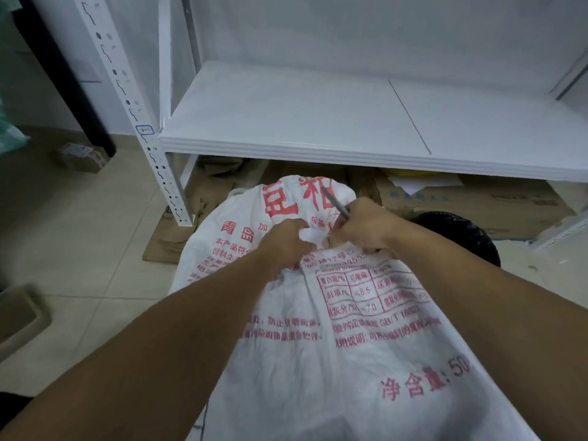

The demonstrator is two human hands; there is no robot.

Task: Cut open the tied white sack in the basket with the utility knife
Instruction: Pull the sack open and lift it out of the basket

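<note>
Two fists — left hand (284, 240) round sack (350, 351) fabric, right hand (363, 230) round, seemingly, knife (334, 202)

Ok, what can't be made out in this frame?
Head view:
- basket: hidden under the sack.
- sack's tie: covered by the left hand and right hand.
- knife: only a blurred grey sliver shows above the right hand; handle hidden.
- any cut: cannot tell, hands cover it.

One white sack (350, 345), woven, red printed characters, full and creased, neck bunched near centre. Thin grey utility knife (335, 201) slants up-left above the bunch, gripped in right hand (366, 229).
</note>
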